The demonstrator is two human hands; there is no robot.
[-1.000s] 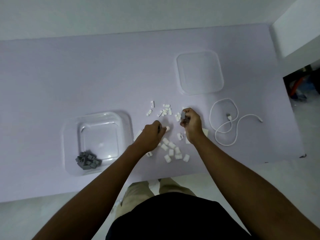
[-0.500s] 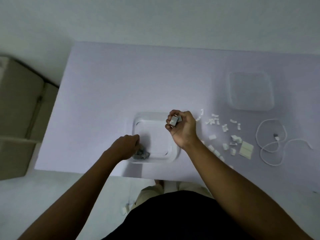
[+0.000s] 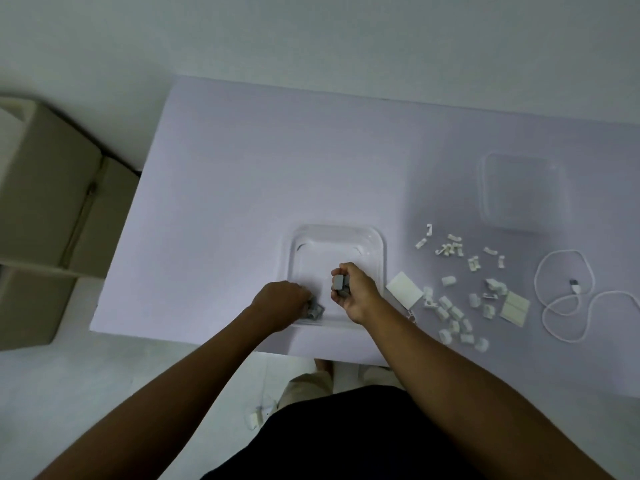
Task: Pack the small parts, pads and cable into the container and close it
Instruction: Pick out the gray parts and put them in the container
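Observation:
A clear square container (image 3: pixel 337 233) stands near the table's front edge. A pile of grey parts (image 3: pixel 316 310) lies in its near left corner. My left hand (image 3: pixel 282 301) rests curled at that corner, touching the pile; whether it grips anything is hidden. Over the container's near right part, my right hand (image 3: pixel 356 292) is shut on grey parts (image 3: pixel 338 283). To the right lie several small white clips (image 3: pixel 450 311), two white pads (image 3: pixel 404 293) (image 3: pixel 515 308) and a coiled white cable (image 3: pixel 568 299). The clear lid (image 3: pixel 523 192) lies at the back right.
The lilac table (image 3: pixel 242 202) ends at a left edge near the container. Cardboard boxes (image 3: pixel 45 216) stand on the floor to the left. A small white piece (image 3: pixel 255 420) lies on the floor by my legs.
Both hands left the white clips and came over the container, the right one carrying grey parts. The view swung left, so the clips, cable and lid now sit at the right.

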